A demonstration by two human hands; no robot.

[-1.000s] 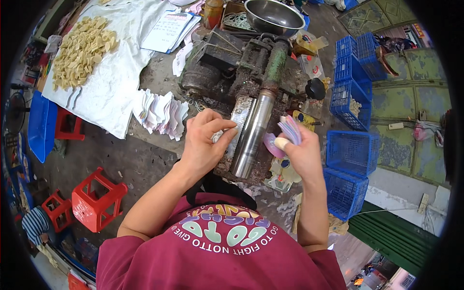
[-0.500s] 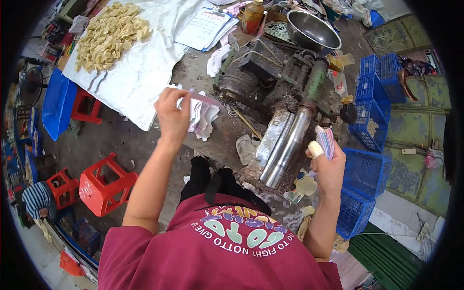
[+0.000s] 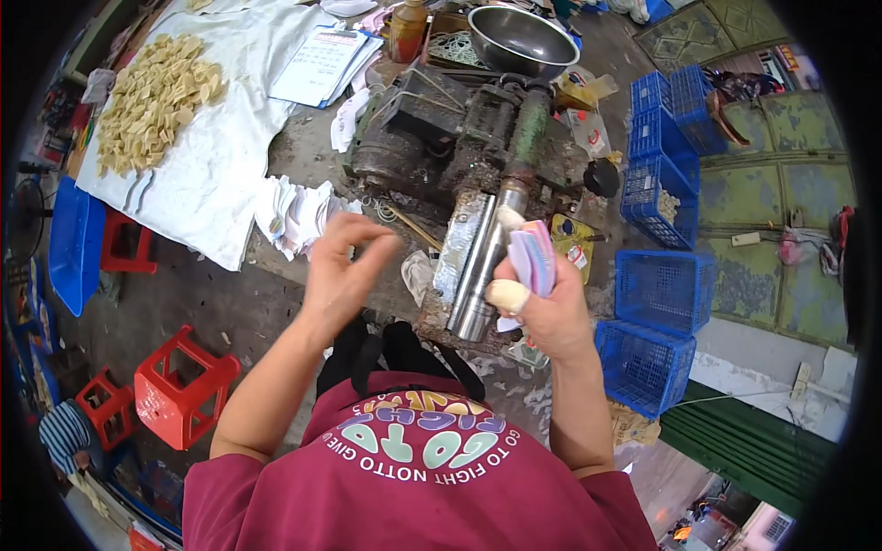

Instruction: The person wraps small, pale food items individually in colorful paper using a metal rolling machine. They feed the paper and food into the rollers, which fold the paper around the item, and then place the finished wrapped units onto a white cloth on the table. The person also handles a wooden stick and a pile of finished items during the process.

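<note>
My right hand [image 3: 558, 317] grips a folded bundle of thin pastel pieces [image 3: 531, 257], striped pink, lilac and pale blue; cloth or paper, I cannot tell. Cream finger covers sit on its thumb and one finger. The bundle is above two shiny metal rollers [image 3: 485, 262] of a greasy green-black machine [image 3: 459, 129]. My left hand [image 3: 344, 271] hovers over the bench's front edge, thumb and forefinger drawn together in a pinch, with nothing visible between them. Beside it, a ruffled pile of white pieces [image 3: 296, 216] lies at the edge of a white cloth [image 3: 225, 174].
Cut yellowish pieces [image 3: 156, 101] are heaped on the cloth. A clipboard [image 3: 317, 66], a brown jar [image 3: 407, 32] and a steel bowl [image 3: 524, 41] stand toward the back. Blue crates [image 3: 663, 294] line the right; red stools [image 3: 184, 386] and a blue tub [image 3: 75, 243] stand left.
My left hand has come right and nearer, away from the white pile; the thin pinkish strip it held no longer shows. My right hand has brought the bundle left, over the rollers. The view has shifted.
</note>
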